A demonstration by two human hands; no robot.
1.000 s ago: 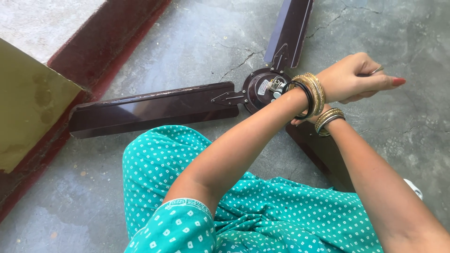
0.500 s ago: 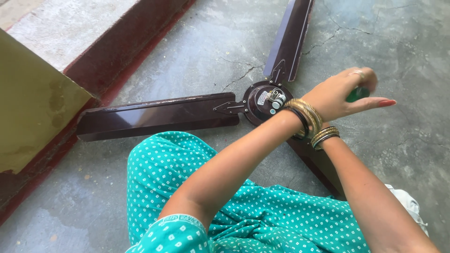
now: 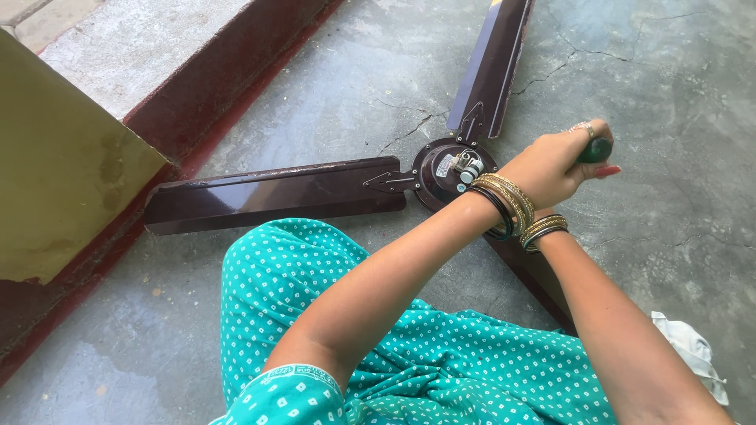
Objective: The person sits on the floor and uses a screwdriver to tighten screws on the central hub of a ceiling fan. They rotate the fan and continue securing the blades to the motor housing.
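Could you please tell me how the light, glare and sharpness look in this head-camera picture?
Head view: soft, even daylight with only faint shadows; pale glare runs along the glossy brown fan blade and the upper blade; the left hand, closed on a green handle, and the motor hub are sharp; no obvious blur.

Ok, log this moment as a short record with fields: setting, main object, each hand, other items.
setting: cracked grey concrete floor beside a red-edged step
main object: dark brown ceiling fan lying on the floor, three blades, hub facing up
left hand: crossed over the right wrist, closed around a green handle
right hand: hidden behind the left hand and wrist; its grip cannot be seen
wrists: gold and dark bangles on both
other items: white cloth on the floor at lower right; teal dotted garment over the knees
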